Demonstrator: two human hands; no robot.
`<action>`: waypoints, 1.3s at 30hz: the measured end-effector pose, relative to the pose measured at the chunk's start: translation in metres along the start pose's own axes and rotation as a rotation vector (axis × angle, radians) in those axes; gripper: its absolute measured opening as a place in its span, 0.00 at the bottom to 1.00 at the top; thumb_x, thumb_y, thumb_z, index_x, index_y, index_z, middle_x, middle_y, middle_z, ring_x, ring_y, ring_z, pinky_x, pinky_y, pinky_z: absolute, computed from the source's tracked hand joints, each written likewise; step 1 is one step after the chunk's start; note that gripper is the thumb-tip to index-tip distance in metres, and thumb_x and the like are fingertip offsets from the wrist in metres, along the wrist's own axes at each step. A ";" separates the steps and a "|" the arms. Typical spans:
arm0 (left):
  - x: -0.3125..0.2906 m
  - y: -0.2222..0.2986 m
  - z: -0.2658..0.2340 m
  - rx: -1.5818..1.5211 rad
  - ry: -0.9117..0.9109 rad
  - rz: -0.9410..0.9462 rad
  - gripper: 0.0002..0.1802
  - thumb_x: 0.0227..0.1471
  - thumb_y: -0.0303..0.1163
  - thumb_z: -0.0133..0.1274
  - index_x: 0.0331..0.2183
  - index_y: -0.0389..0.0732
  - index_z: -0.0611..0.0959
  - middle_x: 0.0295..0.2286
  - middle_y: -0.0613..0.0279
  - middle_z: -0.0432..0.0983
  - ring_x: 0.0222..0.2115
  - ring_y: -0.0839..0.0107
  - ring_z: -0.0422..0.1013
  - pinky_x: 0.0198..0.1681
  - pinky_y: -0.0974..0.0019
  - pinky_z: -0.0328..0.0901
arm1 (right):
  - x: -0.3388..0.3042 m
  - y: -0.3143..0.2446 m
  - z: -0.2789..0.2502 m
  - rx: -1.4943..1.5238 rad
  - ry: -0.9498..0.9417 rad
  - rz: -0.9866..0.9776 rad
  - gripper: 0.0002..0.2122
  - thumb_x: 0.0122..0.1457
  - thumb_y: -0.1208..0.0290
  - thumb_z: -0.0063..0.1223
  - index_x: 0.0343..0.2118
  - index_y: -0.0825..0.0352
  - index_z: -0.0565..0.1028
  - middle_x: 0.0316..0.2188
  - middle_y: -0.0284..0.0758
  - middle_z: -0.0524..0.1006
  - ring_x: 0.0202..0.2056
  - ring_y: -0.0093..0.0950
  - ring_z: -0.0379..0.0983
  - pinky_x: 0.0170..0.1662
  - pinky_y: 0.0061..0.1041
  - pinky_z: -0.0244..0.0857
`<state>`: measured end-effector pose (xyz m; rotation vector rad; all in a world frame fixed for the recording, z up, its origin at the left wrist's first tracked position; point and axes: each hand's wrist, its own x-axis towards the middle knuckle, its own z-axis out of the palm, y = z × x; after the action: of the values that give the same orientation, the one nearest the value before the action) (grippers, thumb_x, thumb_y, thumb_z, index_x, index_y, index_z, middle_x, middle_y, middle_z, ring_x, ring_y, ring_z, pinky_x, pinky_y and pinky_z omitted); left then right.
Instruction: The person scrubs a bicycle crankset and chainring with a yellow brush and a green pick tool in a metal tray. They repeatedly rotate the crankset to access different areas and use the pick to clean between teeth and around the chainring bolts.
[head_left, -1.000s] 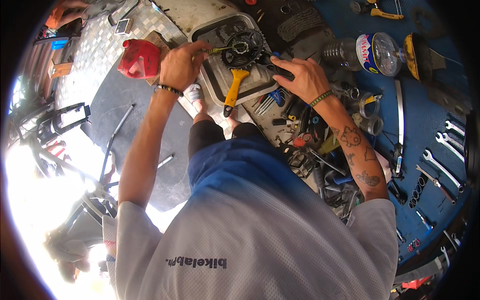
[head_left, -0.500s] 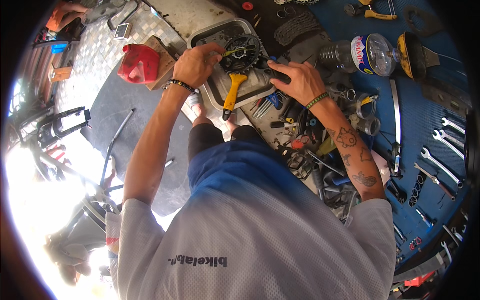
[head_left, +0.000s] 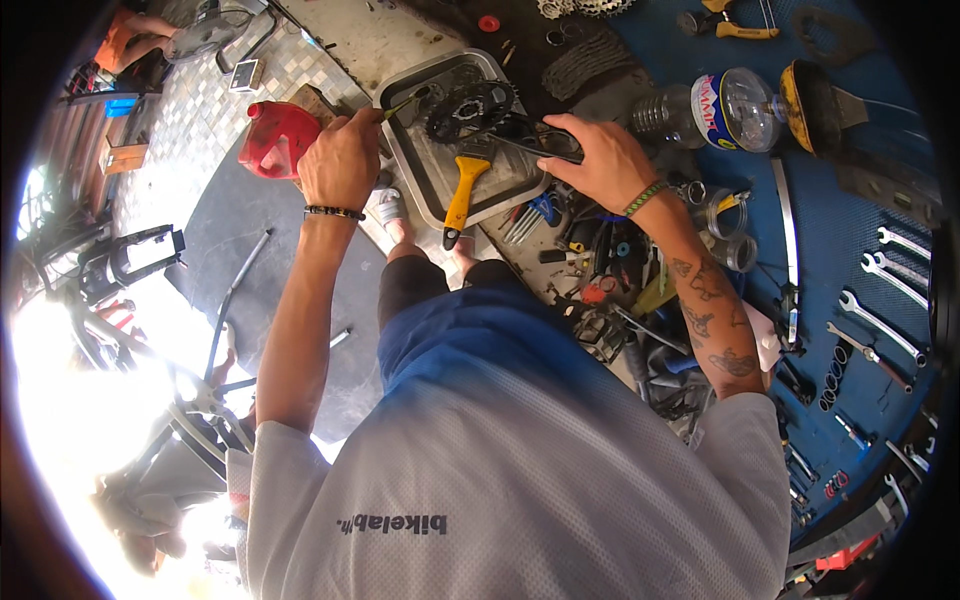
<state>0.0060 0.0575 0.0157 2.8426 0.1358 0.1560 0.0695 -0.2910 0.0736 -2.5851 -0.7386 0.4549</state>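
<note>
My right hand (head_left: 605, 165) grips the black crank arm (head_left: 545, 140) of a bicycle crankset. Its dark toothed chainring (head_left: 455, 118) is tilted over a grey metal tray (head_left: 405, 165). My left hand (head_left: 340, 162), to the left of the tray, is closed on a slim yellow-green tool (head_left: 398, 107). That tool points toward the chainring but stands apart from it; its exact kind is too small to make out. A paintbrush with a yellow handle (head_left: 462, 195) lies across the tray's near side, its bristle end partly under the crankset.
A red jug (head_left: 275, 140) stands left of the tray. At right are a clear plastic bottle (head_left: 740, 108), a yellow-rimmed dark funnel-like piece (head_left: 808, 108) and wrenches (head_left: 880, 325) on a blue mat (head_left: 790, 400). Loose tools crowd below my right forearm. A chain (head_left: 585, 65) lies beyond the tray.
My left hand has drawn back left and toward me with the slim tool, away from the chainring. The crankset in my right hand has tilted and shifted slightly left.
</note>
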 end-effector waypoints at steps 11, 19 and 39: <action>-0.005 -0.004 0.016 0.137 0.009 0.047 0.12 0.65 0.38 0.56 0.47 0.57 0.91 0.29 0.57 0.81 0.31 0.50 0.82 0.33 0.46 0.76 | -0.018 0.045 0.038 1.114 -0.256 0.179 0.24 0.77 0.57 0.54 0.62 0.76 0.77 0.42 0.42 0.84 0.36 0.26 0.82 0.33 0.24 0.76; -0.047 -0.007 -0.032 -0.311 0.014 -0.079 0.10 0.62 0.40 0.62 0.44 0.56 0.93 0.32 0.58 0.88 0.36 0.54 0.84 0.38 0.51 0.75 | -0.017 0.039 0.106 2.032 -0.338 0.045 0.14 0.78 0.53 0.46 0.51 0.59 0.72 0.52 0.60 0.79 0.21 0.34 0.79 0.18 0.25 0.69; -0.054 0.046 0.011 -0.568 0.220 0.069 0.10 0.62 0.29 0.65 0.45 0.50 0.92 0.32 0.59 0.82 0.31 0.54 0.81 0.33 0.56 0.73 | -0.017 -0.037 0.125 1.534 -0.083 0.190 0.24 0.80 0.54 0.46 0.54 0.75 0.80 0.33 0.31 0.82 0.30 0.18 0.75 0.35 0.21 0.70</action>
<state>-0.0423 0.0052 0.0137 2.2583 0.0305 0.4449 -0.0114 -0.2355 -0.0136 -1.1677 -0.0099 0.7665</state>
